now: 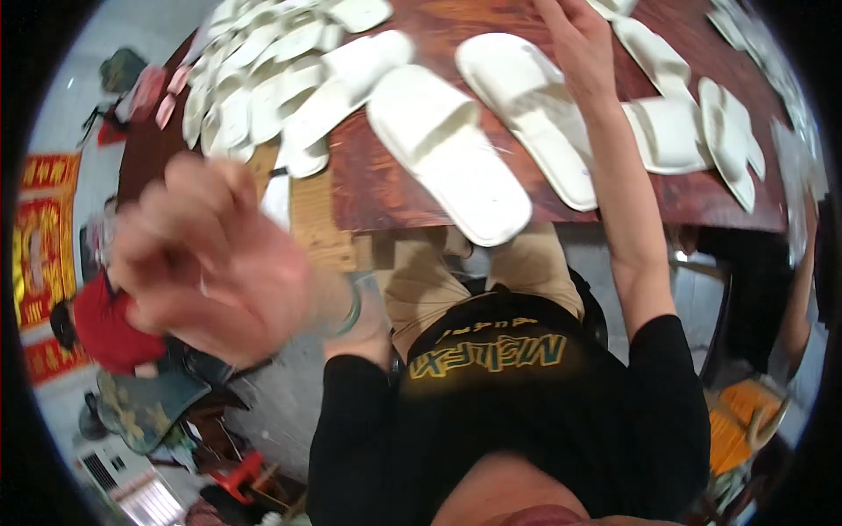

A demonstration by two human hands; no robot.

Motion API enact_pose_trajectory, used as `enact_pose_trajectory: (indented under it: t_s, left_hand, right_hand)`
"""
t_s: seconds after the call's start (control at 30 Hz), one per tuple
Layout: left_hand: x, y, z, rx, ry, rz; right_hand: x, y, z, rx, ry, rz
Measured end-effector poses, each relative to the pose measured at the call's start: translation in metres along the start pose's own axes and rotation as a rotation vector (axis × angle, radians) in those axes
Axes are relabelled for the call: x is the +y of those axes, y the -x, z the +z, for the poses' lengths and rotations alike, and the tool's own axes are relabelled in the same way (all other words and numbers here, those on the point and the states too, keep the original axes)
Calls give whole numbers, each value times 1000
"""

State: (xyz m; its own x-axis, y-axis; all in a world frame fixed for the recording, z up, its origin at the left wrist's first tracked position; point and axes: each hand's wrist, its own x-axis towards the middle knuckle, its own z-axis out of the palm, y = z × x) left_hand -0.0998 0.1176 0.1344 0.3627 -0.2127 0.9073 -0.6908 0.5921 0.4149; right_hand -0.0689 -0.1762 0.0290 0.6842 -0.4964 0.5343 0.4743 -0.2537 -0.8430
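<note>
My left hand (215,254) is raised off the table's left front, close to the camera and blurred by motion. Its fingers curl inward, and whatever they may hold does not show. A green bangle (353,309) circles that wrist. Stretched over the table, my right hand (581,48) reaches the top edge of the view, where its fingertips are cut off. Two white open-toed slippers lie in front of me: the left slipper (447,153) overhangs the table's front edge, and the right slipper (526,114) is partly covered by my right forearm.
Many white slippers (263,74) lie heaped on the left of the reddish-brown table (386,188). More slippers (671,131) lie to the right. A person in red (114,320) is at the far left; another person's arm (800,298) shows at the right edge.
</note>
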Motion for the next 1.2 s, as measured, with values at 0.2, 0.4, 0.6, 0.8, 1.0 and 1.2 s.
enact_pose_trajectory:
  t_s: [0.2,0.4,0.6,0.8,1.0,1.2]
  left_hand:
    - [-46,76,63,-415,-721,-983]
    - [-106,91,90,-558,-1045,-1063]
    - [-141,82,101,-525,-1260,-1083]
    - [-144,98,102,-513,-1341,-1054]
    - [-123,121,78,-321,-1021,-697]
    - [-54,114,35,-223,-777,-701]
  right_hand:
    - [-45,49,-78,-165,390,-160]
    - [-23,119,-97,-289,890,-127]
    - [-21,163,-63,-192,817,-179]
    - [-36,182,-65,-318,741,-179]
    - [-51,206,-76,-357,264,-179]
    - [-68,255,-109,-385,65,-149]
